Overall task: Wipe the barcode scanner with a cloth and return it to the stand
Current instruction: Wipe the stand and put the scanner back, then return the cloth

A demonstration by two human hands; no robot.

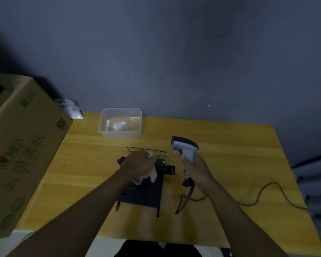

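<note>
My right hand grips the handle of a grey and black barcode scanner, held upright above the yellow table with its head pointing left. Its dark cable trails off to the right across the table. My left hand is closed on a pale pink cloth, which hangs below the fist. That hand hovers over the black stand, which lies flat on the table with a thin wire frame at its far end. The scanner and the cloth are apart, roughly a hand's width between them.
A clear plastic tub with something pale inside sits at the back of the yellow table. A large cardboard box fills the left side. A small clear cup stands behind the box. The grey wall lies beyond.
</note>
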